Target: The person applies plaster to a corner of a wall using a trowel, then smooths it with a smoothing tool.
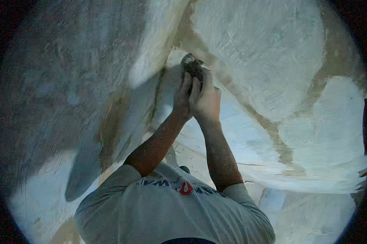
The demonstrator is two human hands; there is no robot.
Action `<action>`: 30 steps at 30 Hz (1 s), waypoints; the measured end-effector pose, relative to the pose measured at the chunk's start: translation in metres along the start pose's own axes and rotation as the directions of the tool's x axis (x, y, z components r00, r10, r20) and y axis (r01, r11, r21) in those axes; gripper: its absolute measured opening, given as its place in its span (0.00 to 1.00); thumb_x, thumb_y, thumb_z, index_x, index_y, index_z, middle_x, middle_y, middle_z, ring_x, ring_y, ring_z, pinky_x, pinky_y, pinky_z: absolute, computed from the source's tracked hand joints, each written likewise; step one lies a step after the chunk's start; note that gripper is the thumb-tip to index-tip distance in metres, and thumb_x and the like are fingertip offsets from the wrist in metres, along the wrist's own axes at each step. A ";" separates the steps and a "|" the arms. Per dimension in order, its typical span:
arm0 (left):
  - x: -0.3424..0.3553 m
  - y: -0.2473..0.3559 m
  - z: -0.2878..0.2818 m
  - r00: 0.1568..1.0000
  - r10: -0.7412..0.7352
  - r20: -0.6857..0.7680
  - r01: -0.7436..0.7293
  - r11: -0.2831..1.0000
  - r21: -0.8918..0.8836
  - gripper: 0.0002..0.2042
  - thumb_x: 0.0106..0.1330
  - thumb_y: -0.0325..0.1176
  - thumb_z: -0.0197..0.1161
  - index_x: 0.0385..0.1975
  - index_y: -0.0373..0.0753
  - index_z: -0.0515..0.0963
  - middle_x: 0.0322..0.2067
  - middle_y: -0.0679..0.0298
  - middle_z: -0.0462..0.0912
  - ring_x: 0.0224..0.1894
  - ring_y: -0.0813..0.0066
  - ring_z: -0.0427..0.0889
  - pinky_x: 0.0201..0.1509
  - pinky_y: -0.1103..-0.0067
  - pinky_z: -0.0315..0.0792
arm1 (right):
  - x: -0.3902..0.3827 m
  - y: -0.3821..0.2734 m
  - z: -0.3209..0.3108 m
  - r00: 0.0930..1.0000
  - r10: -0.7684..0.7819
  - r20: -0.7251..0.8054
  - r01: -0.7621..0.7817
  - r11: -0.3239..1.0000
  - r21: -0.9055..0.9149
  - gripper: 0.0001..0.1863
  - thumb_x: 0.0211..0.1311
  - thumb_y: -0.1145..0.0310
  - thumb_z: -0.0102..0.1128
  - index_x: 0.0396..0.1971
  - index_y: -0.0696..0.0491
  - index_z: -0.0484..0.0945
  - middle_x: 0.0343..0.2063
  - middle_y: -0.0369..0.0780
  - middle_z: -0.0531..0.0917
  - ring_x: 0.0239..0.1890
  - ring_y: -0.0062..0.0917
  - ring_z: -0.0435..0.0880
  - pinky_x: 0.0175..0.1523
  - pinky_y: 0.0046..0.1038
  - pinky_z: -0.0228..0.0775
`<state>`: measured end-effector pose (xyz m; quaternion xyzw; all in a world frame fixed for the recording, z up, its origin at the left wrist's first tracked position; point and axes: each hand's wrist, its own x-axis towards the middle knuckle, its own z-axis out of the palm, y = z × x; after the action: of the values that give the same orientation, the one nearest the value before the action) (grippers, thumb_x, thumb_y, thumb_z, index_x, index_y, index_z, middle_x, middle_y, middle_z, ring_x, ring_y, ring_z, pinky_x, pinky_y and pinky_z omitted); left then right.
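Note:
Both my arms reach forward to a dark, rounded hand tool [192, 66] held against a pale, patchy surface. Its exact kind is not plain; a greyish, lighter spot shows at its far end. My left hand [183, 96] is closed on the tool's near left side, with the thumb or a finger pointing up along it. Just beside it, my right hand [206, 96] grips the tool's near right side, and the two hands touch or nearly touch. Part of the grip is hidden behind my fingers.
Large whitish smeared patches [260, 53] cover the surface on the right, with brown bands [269, 126] between them. On the left rises a shaded greyish surface [73, 81]. A narrow dark seam [157, 93] runs just left of my hands. Shadows fall across the left side.

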<state>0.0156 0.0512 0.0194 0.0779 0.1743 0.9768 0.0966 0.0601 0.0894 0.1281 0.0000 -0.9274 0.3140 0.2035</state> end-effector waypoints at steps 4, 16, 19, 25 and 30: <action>-0.033 0.005 0.032 0.974 -0.192 -0.118 0.205 0.973 0.106 0.22 0.83 0.40 0.46 0.71 0.39 0.64 0.66 0.61 0.71 0.68 0.69 0.68 0.76 0.70 0.56 | -0.019 -0.004 -0.019 0.997 0.062 -0.055 -0.055 0.993 0.106 0.17 0.71 0.68 0.52 0.57 0.55 0.72 0.39 0.60 0.85 0.42 0.59 0.84 0.44 0.49 0.78; -0.018 0.003 0.030 0.971 0.237 0.014 -0.214 0.850 0.482 0.20 0.81 0.46 0.53 0.60 0.37 0.73 0.50 0.63 0.80 0.51 0.73 0.80 0.56 0.74 0.77 | -0.007 -0.002 -0.017 0.998 0.020 -0.066 -0.007 0.981 0.192 0.16 0.71 0.69 0.54 0.56 0.55 0.73 0.41 0.59 0.85 0.44 0.58 0.85 0.47 0.48 0.78; 0.004 0.028 0.019 0.998 0.050 0.043 -0.048 0.998 -0.051 0.21 0.81 0.47 0.52 0.61 0.36 0.74 0.50 0.62 0.80 0.52 0.73 0.79 0.57 0.73 0.75 | 0.004 0.000 -0.002 0.986 -0.115 -0.122 0.122 0.991 0.047 0.17 0.71 0.70 0.53 0.57 0.56 0.72 0.41 0.58 0.85 0.44 0.57 0.85 0.46 0.47 0.78; -0.014 0.000 0.019 0.955 0.283 0.092 -0.289 0.802 0.523 0.23 0.79 0.50 0.54 0.63 0.39 0.73 0.53 0.63 0.80 0.53 0.75 0.79 0.59 0.75 0.74 | -0.011 0.005 -0.019 0.998 -0.003 -0.069 0.016 0.983 0.181 0.17 0.72 0.71 0.52 0.58 0.56 0.72 0.41 0.59 0.85 0.47 0.55 0.86 0.48 0.45 0.79; 0.007 0.017 0.013 0.993 0.028 0.112 -0.018 0.995 -0.094 0.23 0.80 0.48 0.54 0.66 0.40 0.71 0.55 0.63 0.79 0.55 0.73 0.78 0.60 0.75 0.74 | 0.003 -0.012 -0.009 0.998 -0.009 -0.056 0.014 0.996 0.083 0.17 0.72 0.71 0.52 0.57 0.58 0.71 0.43 0.59 0.84 0.50 0.55 0.85 0.52 0.43 0.78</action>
<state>0.0088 0.0410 0.0381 0.1304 0.1222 0.9790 0.0985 0.0621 0.0855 0.1427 0.0052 -0.9074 0.3511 0.2307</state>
